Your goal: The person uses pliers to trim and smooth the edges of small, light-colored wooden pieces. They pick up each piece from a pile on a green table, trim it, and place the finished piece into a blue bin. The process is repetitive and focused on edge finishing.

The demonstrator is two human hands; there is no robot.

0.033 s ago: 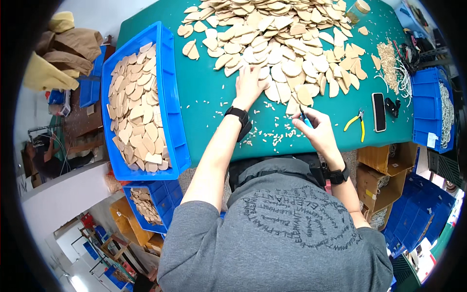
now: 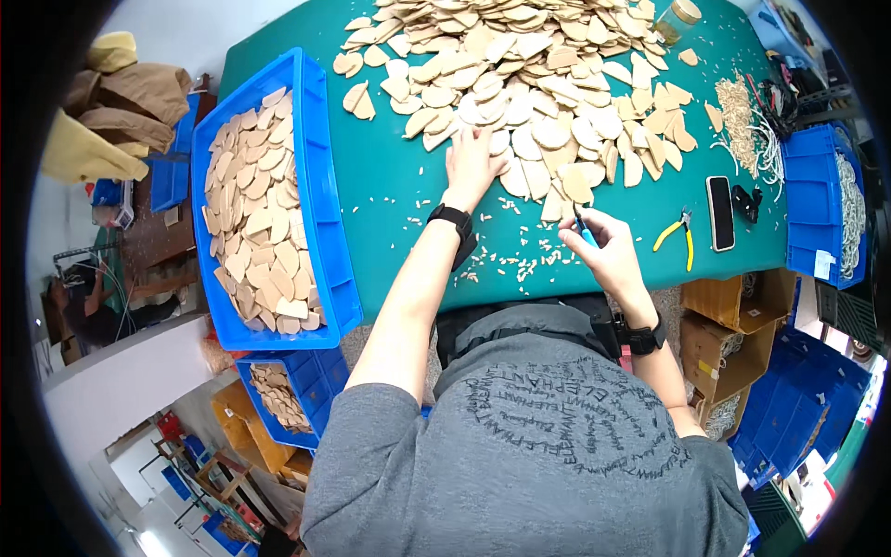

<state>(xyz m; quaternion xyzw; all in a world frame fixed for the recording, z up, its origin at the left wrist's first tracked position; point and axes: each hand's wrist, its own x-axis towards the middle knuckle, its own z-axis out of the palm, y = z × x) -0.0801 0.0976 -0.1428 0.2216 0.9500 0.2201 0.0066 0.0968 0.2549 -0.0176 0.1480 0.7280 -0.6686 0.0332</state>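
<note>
My left hand [image 2: 471, 167] reaches to the near edge of a large pile of flat, pale tan half-round pieces [image 2: 548, 130]. Its fingers rest on the pieces with the thumb apart, and no piece shows lifted in it. My right hand [image 2: 608, 249] is closed around a slim blue-handled tool [image 2: 588, 236] with a dark tip. The tool points toward the pile's nearest pieces; its exact kind is hard to make out. Small pale scraps [image 2: 524, 269] lie scattered on the green table [image 2: 390, 251] between and around my hands.
A blue crate [image 2: 320, 186] full of similar pieces stands at the left. Toward the right lie yellow-handled pliers [image 2: 675, 241], a phone [image 2: 720, 213], a heap of small scraps [image 2: 738, 111] and a blue bin of white cord [image 2: 817, 204]. A lidded jar [image 2: 677, 20] stands far right.
The whole view has shifted very slightly. Both hands keep nearly the same place and pose.
</note>
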